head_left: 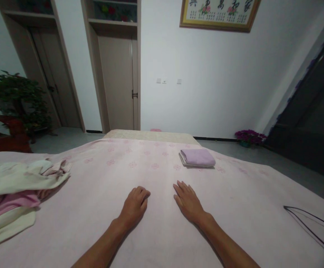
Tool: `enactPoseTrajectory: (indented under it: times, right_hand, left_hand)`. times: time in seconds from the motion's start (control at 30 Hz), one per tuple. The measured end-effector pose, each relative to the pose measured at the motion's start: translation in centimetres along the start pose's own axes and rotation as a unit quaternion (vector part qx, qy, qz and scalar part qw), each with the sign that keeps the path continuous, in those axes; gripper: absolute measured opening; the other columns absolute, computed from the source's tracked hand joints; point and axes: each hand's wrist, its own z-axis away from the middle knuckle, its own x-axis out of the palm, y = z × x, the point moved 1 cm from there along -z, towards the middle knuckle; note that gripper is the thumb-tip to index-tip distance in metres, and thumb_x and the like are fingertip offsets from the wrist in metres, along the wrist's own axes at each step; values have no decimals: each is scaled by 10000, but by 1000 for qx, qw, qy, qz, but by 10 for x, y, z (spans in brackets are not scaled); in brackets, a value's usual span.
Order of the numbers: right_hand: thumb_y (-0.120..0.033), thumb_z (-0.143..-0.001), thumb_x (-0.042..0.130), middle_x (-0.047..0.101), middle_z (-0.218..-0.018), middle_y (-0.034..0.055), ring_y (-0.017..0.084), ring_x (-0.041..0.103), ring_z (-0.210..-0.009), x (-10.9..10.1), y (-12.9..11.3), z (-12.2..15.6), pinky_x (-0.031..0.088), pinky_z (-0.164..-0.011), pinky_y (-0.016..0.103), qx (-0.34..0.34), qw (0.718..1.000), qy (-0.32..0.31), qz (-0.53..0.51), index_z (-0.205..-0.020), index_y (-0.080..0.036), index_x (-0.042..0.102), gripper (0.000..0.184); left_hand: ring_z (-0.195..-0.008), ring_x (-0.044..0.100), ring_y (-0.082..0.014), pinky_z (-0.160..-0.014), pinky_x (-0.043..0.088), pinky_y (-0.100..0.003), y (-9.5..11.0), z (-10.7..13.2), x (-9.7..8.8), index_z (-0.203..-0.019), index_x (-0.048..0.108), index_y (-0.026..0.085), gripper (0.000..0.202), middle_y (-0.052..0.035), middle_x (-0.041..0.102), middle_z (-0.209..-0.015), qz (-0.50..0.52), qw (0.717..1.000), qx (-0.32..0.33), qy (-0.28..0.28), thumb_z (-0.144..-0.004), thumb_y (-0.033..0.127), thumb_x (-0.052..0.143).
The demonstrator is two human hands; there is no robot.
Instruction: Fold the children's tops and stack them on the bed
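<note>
A pale pink sheet [162,223] with small flower prints covers the wide surface in front of me. My left hand [136,204] rests on it palm down, its fingers loosely bent and nothing visible in them. To the right, my right hand [188,201] lies flat on the same sheet with the fingers stretched out and slightly apart. Beyond the right hand sits a folded lilac cloth [198,157], greyish along its lower edge; neither hand touches it. At the far left lies a loose pile of cream and pink cloths [13,186], apart from my left hand.
A black cable or thin strap [304,219] loops in at the right edge. Past the sheet's far end shows a beige surface [150,136]. A dark red wooden chair [8,134] and a leafy plant [16,98] stand left; purple flowers [250,137] stand on the floor right.
</note>
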Motion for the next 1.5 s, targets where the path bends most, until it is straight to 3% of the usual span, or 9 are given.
enactPoseTrajectory:
  times: [0.2,0.33,0.6,0.73,0.93,1.07,1.2,1.33,1.5]
  right_hand:
    - [-389,-984,394,421,-1544,90,245,310,-1461,-1,0,2,161,-1217,465,2,1000,9,-22,-1434,-212,518,499]
    - [-382,-963,433,478,-1503,93,250,373,-1428,3,6,1,205,-1209,472,-6,997,49,-52,-1378,-220,577,468]
    - [-389,-965,413,527,-1462,91,259,444,-1378,15,14,-3,282,-1185,481,-30,995,90,-11,-1338,-214,607,455]
    - [-386,-973,406,535,-1451,104,270,454,-1368,16,16,-5,306,-1175,485,-37,995,90,18,-1344,-183,599,465]
    - [-383,-977,400,542,-1444,106,264,464,-1364,18,17,-4,319,-1170,484,-43,994,96,21,-1341,-193,599,456]
    - [-377,-974,400,547,-1441,100,266,475,-1355,19,17,-3,331,-1159,498,-46,993,105,7,-1333,-223,603,440]
    - [-364,-975,402,552,-1434,108,268,480,-1349,20,17,-2,336,-1154,501,-49,993,107,7,-1334,-217,600,436]
    - [-352,-980,394,550,-1434,114,267,475,-1352,18,16,-1,335,-1157,488,-47,994,99,20,-1338,-195,598,440]
    - [-344,-978,401,549,-1433,116,265,484,-1342,16,14,1,342,-1154,478,-48,994,99,16,-1330,-190,605,435]
  left_hand:
    - [-1027,619,-205,-934,478,-370,-14,3,-6,-1118,649,178,321,-83,676,-1086,81,995,-53,35,-878,142,439]
    - [-1031,610,-224,-959,452,-408,-49,4,-29,-1149,647,177,345,-84,680,-1110,-22,995,-68,67,-855,128,474]
    - [-1355,351,-358,-1104,212,-586,-166,18,-157,-1227,624,152,386,-176,536,-1364,-347,899,-198,182,-863,145,497]
    - [-1408,195,-423,-1085,100,-660,-198,39,-214,-1195,622,93,338,-221,435,-1433,-407,842,-284,213,-879,165,526]
    - [-1316,279,-423,-1009,221,-620,-188,68,-246,-1200,579,87,327,-173,403,-1418,-404,843,-273,227,-896,207,555]
    - [-1274,331,-450,-964,254,-641,-170,83,-252,-1324,492,157,421,-156,380,-1434,-377,836,-255,306,-930,306,507]
    - [-1196,404,-463,-882,347,-581,-179,96,-263,-1354,445,172,509,-147,474,-1291,-338,813,-327,344,-906,405,502]
    - [-1049,512,-374,-792,382,-449,-202,103,-277,-1308,471,159,545,-106,525,-1091,-290,828,-371,304,-868,475,530]
    - [-782,514,-209,-698,335,-327,-202,100,-291,-1164,561,186,465,16,511,-796,-211,833,-340,382,-852,531,586]
